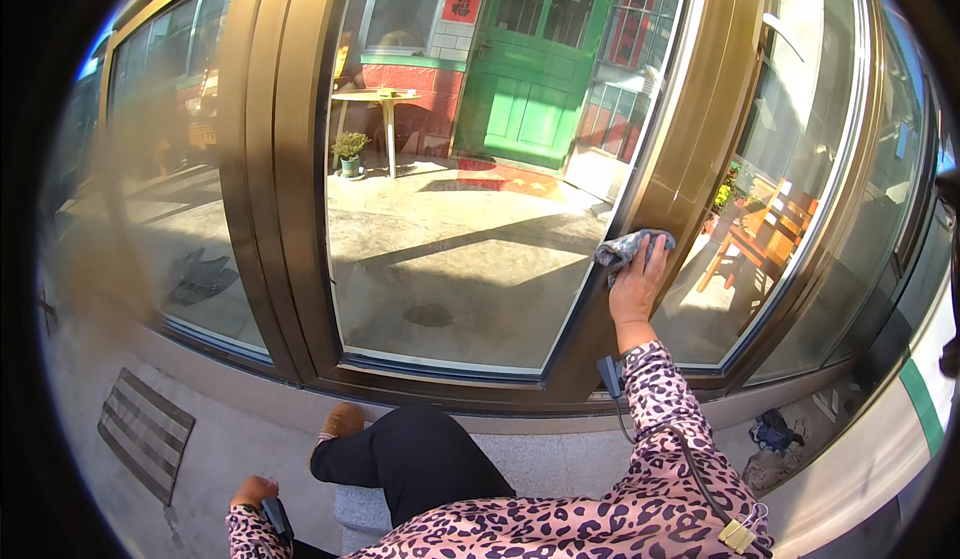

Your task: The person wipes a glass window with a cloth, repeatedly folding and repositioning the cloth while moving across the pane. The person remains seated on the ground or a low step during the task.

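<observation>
My right hand [637, 289] presses a crumpled grey-blue cloth [621, 250] against the bronze-coloured metal frame [574, 353] of a glazed door. The cloth lies along the border between the frame and the large glass pane [465, 281]. A black device with a cable [611, 377] sits by my right wrist. Low at the left, my left hand [256, 490] hangs beside my body with its fingers curled. Whether it holds anything is hidden. Another black device [277, 518] is at that wrist.
A striped mat [146, 435] lies on the concrete at left. My shoe [344, 419] stands near the stone step [555, 461]. Dark rags [776, 433] lie at lower right. The glass shows a green door [525, 101], a small table [375, 96] and a wooden chair [772, 236].
</observation>
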`<control>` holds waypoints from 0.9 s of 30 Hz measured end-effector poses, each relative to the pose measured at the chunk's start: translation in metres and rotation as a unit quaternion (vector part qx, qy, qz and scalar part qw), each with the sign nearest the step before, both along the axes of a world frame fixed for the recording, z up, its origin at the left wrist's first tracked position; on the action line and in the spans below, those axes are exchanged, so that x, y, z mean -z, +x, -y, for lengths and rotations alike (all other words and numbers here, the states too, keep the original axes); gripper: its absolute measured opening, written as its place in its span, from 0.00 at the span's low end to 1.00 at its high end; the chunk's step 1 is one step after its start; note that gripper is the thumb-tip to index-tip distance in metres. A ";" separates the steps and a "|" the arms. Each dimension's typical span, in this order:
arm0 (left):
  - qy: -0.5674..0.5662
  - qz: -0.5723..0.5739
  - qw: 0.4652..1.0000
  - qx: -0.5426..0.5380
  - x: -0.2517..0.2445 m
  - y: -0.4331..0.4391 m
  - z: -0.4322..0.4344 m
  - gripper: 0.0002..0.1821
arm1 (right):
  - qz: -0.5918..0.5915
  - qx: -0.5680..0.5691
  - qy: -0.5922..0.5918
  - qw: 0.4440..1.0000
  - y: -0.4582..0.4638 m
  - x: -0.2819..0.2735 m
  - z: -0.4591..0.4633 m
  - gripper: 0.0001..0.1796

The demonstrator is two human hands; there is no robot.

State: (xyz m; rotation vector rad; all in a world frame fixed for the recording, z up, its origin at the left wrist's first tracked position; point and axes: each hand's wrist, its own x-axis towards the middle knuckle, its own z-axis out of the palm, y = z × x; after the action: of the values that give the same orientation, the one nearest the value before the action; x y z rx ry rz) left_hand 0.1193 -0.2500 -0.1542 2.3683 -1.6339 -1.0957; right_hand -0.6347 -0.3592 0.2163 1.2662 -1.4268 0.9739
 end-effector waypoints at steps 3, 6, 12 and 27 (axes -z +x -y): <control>0.014 0.029 0.999 -0.020 0.009 0.003 -0.004 0.18 | -0.025 -0.023 0.014 0.999 0.008 0.068 -0.015 0.36; 0.042 0.033 0.995 -0.080 0.025 0.012 -0.005 0.18 | 0.015 -0.022 0.034 0.999 0.011 0.070 -0.011 0.38; 0.110 -0.031 0.983 -0.147 0.037 0.037 -0.010 0.29 | -0.137 -0.042 -0.035 0.989 0.021 -0.092 0.024 0.31; 0.056 -0.054 0.984 -0.158 -0.024 0.011 -0.027 0.16 | -0.046 0.015 -0.130 0.990 0.046 -0.127 0.021 0.37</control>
State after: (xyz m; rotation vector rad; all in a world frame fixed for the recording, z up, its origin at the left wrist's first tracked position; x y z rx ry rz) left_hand 0.1307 -0.2227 -0.1305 2.4728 -1.1397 -1.2517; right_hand -0.5889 -0.3798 0.3431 1.0789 -1.2016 1.0315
